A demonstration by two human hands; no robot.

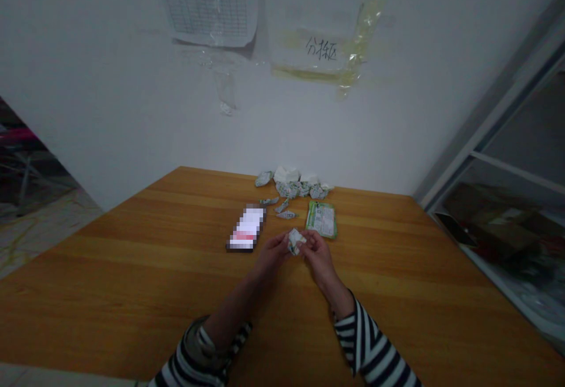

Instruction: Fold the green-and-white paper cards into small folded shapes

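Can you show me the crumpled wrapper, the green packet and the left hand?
crumpled wrapper point(296, 241): head view, on its middle, between the fingers.
green packet point(322, 220): head view, on its pale printed front.
left hand point(273, 251): head view, on the back of the hand.

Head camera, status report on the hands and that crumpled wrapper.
Left hand, right hand both pinching crumpled printed wrapper. Green printed packet just beyond.

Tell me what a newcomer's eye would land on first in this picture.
The eye goes first to the left hand and right hand, pinching a crumpled green-and-white wrapper near the middle of the wooden table. Just beyond them lie similar crumpled pieces and a flat green-edged packet. High on the white wall, a taped paper notice bears handwritten Chinese characters.
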